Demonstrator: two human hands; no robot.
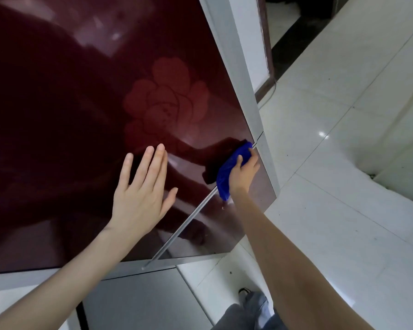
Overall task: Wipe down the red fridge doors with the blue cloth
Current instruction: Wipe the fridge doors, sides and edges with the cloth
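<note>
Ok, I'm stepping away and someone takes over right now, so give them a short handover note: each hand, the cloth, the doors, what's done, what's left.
Left hand: open, fingers straight, flat at the large flowered door.
Right hand: grips the blue cloth, pressing it at the silver strip between that door and the smaller door, near the fridge's edge.
Done: wiping is under way; how much is covered cannot be told.
Left: probably finish along the strip, then go over both doors.
</note>
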